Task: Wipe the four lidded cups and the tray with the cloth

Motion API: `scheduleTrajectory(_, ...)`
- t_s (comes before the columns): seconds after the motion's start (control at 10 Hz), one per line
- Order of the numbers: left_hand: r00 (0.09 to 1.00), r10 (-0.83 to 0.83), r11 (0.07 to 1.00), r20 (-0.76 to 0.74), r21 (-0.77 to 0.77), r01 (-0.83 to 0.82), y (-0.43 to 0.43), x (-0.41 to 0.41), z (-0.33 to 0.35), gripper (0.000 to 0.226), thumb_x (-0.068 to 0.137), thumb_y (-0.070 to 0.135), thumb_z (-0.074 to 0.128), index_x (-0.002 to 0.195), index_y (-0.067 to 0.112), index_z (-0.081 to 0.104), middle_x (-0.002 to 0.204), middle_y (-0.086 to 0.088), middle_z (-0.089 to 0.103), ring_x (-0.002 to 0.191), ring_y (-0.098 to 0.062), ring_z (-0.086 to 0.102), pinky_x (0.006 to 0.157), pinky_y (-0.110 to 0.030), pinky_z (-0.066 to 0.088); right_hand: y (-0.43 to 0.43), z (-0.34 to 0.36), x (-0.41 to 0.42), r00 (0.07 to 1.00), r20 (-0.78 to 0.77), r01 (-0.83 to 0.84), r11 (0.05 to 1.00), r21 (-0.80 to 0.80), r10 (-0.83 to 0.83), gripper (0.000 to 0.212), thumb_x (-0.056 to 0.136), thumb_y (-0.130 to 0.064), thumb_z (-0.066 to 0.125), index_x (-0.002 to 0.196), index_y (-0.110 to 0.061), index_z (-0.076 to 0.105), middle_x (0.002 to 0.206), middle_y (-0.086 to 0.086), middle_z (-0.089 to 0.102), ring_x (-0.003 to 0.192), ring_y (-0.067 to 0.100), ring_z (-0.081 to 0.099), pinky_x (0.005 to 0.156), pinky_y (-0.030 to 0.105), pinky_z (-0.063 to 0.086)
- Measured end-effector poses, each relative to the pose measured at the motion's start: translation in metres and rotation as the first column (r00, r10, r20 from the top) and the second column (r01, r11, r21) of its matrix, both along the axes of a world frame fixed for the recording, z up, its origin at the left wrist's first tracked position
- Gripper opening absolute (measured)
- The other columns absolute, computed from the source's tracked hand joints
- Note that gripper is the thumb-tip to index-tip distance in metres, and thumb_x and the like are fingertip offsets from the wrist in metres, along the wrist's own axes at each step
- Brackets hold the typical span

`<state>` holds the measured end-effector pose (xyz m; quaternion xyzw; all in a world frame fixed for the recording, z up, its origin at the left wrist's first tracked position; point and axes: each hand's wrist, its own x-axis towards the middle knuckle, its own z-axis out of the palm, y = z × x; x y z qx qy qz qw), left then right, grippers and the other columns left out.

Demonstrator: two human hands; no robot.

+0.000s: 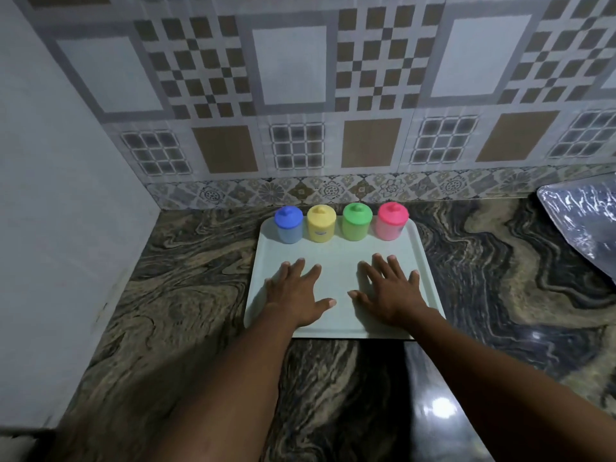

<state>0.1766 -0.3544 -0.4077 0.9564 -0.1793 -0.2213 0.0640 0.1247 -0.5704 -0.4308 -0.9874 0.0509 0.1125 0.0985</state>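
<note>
We note both hands flat, fingers spread, on tray (336,248): left hand (295,295), right hand (388,293). Four lidded cups (340,223) in row at tray's far edge, beyond fingertips, untouched. Tray on tabletop (186,278).

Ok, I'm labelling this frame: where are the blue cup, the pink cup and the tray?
blue cup (288,232), head view, on its body.
pink cup (390,231), head view, on its body.
tray (336,261), head view, on its bare floor.

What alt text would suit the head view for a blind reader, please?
The left hand and right hand lie flat on a pale tray on a marbled counter; lidded blue cup, yellow cup, green cup and pink cup line its far edge.
</note>
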Motion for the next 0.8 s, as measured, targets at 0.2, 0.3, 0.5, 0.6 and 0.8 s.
scheduleTrajectory(0.2, 1.000, 0.001, 1.000, -0.009, 0.006, -0.001, -0.008, 0.035, 0.000, 0.087, 0.088, 0.075, 0.045, 0.158, 0.040, 0.006, 0.168, 0.004, -0.009, 0.154, -0.031, -0.009, 0.119, -0.064, 0.011, -0.009, -0.004, 0.034, 1.000, 0.005, 0.013, 1.000, 0.002, -0.013, 0.078, 0.091, -0.074, 0.027, 0.157, -0.036, 0.010, 0.168, -0.001, -0.002, 0.154, 0.026, -0.007, 0.116, 0.066, 0.008)
scheduleTrajectory(0.3, 1.000, 0.013, 1.000, -0.008, 0.007, -0.012, -0.012, 0.049, 0.000, 0.088, 0.088, 0.075, 0.046, 0.158, 0.039, 0.007, 0.168, 0.004, -0.008, 0.154, -0.031, -0.008, 0.119, -0.063, 0.012, -0.013, -0.005, 0.047, 1.000, 0.006, 0.015, 1.000, 0.009, -0.015, 0.079, 0.090, -0.075, 0.028, 0.157, -0.036, 0.011, 0.168, -0.001, -0.002, 0.154, 0.025, -0.007, 0.116, 0.066, 0.007)
scheduleTrajectory(0.5, 1.000, 0.017, 1.000, 0.015, 0.013, -0.017, -0.019, 0.051, 0.001, 0.088, 0.086, 0.076, 0.048, 0.157, 0.039, 0.011, 0.168, 0.002, -0.004, 0.154, -0.031, -0.004, 0.119, -0.061, 0.017, -0.018, -0.002, 0.052, 1.000, 0.015, 0.003, 1.000, 0.028, -0.004, 0.077, 0.091, -0.074, 0.030, 0.157, -0.037, 0.013, 0.168, -0.001, -0.001, 0.154, 0.023, -0.007, 0.116, 0.065, 0.003)
scheduleTrajectory(0.6, 1.000, 0.007, 1.000, -0.010, 0.029, -0.007, -0.019, 0.052, 0.004, 0.089, 0.086, 0.075, 0.049, 0.158, 0.038, 0.010, 0.168, 0.001, -0.004, 0.154, -0.031, -0.004, 0.119, -0.060, 0.017, -0.020, 0.000, 0.053, 1.000, -0.008, 0.007, 0.999, 0.032, -0.007, 0.078, 0.090, -0.075, 0.031, 0.156, -0.038, 0.015, 0.168, -0.002, 0.001, 0.154, 0.022, -0.005, 0.115, 0.065, 0.005)
scheduleTrajectory(0.8, 0.992, -0.044, 0.998, -0.116, 0.043, 0.049, -0.021, 0.071, 0.029, 0.092, 0.087, 0.070, 0.054, 0.160, 0.031, 0.014, 0.167, -0.010, 0.007, 0.151, -0.037, 0.016, 0.121, -0.050, 0.024, -0.004, 0.045, 0.070, 0.999, -0.053, -0.011, 0.999, 0.036, 0.012, 0.076, 0.091, -0.064, 0.047, 0.155, -0.028, 0.024, 0.165, 0.002, 0.019, 0.152, 0.024, 0.011, 0.116, 0.062, 0.012)
